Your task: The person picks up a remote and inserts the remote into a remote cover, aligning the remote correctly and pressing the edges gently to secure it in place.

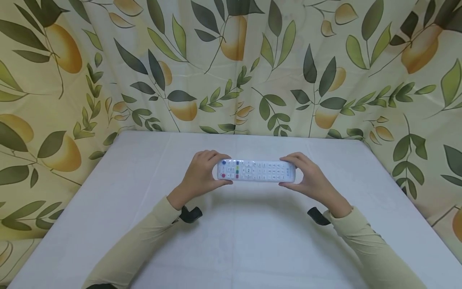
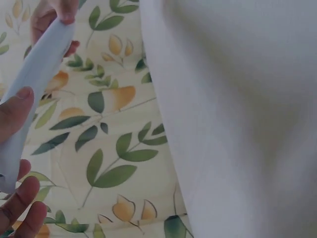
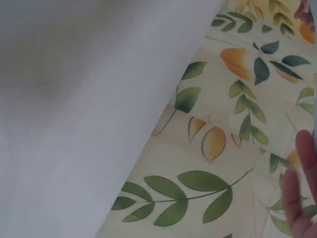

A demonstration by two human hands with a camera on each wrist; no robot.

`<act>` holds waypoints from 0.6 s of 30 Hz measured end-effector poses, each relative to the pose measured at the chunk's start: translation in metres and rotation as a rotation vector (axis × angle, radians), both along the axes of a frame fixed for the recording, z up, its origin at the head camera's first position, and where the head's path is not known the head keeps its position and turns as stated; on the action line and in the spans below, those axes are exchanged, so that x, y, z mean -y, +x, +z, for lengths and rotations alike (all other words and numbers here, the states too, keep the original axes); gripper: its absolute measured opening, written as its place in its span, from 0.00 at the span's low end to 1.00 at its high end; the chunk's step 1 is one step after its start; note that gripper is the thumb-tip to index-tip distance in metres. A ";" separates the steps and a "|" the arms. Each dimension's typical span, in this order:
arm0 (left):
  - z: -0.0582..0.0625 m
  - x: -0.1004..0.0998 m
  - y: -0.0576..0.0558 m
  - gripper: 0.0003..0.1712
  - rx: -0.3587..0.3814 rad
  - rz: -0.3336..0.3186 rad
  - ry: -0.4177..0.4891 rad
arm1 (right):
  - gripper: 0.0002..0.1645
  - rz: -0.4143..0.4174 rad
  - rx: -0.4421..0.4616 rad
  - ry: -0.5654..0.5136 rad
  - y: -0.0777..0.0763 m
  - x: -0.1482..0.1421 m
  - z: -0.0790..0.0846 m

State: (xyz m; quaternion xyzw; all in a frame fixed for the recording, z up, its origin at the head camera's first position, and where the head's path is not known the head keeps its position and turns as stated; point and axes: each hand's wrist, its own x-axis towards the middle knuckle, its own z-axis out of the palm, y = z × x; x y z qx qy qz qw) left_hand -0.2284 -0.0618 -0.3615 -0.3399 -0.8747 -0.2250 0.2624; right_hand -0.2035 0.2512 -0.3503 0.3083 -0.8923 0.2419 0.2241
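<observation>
Held above the table is a white remote control (image 1: 256, 171), lying sideways with its rows of buttons facing the head camera. My left hand (image 1: 203, 172) pinches its left end, thumb on the lower edge and fingers on the upper. At the other end my right hand (image 1: 311, 176) grips it the same way. From the left wrist view the smooth back of the remote control (image 2: 34, 69) shows, with the left thumb (image 2: 17, 111) against it. Only some fingers of the right hand (image 3: 302, 193) appear at the edge of the right wrist view.
A white-covered table (image 1: 231, 241) spreads beneath both hands. Behind and beside it hangs a curtain (image 1: 223, 80) printed with leaves and orange fruit. Black wrist mounts (image 1: 191, 214) stick out below the cuffs.
</observation>
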 end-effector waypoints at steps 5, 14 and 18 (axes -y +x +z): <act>-0.004 -0.004 -0.025 0.36 0.104 0.036 -0.099 | 0.38 -0.093 0.062 0.035 -0.027 -0.006 -0.007; -0.036 -0.017 -0.116 0.37 0.558 0.038 -0.165 | 0.38 -0.248 0.310 0.129 -0.102 -0.010 -0.033; -0.056 -0.020 -0.141 0.40 0.661 0.064 -0.139 | 0.39 -0.296 0.419 0.164 -0.125 -0.009 -0.046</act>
